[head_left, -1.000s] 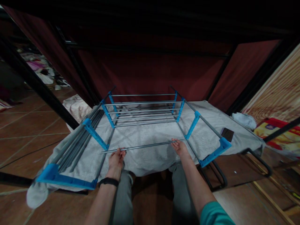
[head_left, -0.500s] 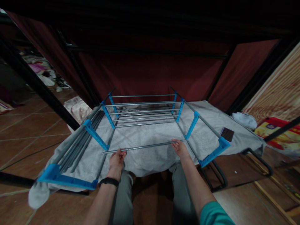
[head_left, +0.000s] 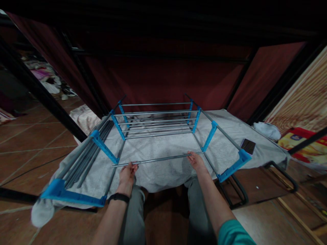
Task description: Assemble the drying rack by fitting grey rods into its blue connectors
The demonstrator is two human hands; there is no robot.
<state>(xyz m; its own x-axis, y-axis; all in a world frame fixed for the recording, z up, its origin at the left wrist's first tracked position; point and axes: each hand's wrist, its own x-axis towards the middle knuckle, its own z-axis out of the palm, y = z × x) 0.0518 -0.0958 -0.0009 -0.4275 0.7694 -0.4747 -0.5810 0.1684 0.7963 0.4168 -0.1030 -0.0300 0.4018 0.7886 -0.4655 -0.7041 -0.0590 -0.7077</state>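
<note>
A grey metal rod (head_left: 163, 159) spans from side to side in front of me, both hands on it. My left hand (head_left: 127, 173) pinches it near its left end, fingers closed. My right hand (head_left: 195, 160) grips it toward its right end. Around it stands a partly assembled rack of grey tubes with blue plastic brackets; the front left bracket (head_left: 74, 197) and front right bracket (head_left: 234, 166) are closest to me. Several cross rods (head_left: 158, 129) join the brackets at the back. The held rod's left end lies just below a left bracket (head_left: 105, 147); its right end is near another bracket (head_left: 209, 136).
Several loose grey tubes (head_left: 88, 165) lie along the left side on the grey cloth (head_left: 158, 177). A dark phone (head_left: 247, 146) rests at the right. A black metal frame (head_left: 43, 90) and red curtain (head_left: 163, 81) surround the bed. Red-yellow packaging (head_left: 304, 143) sits far right.
</note>
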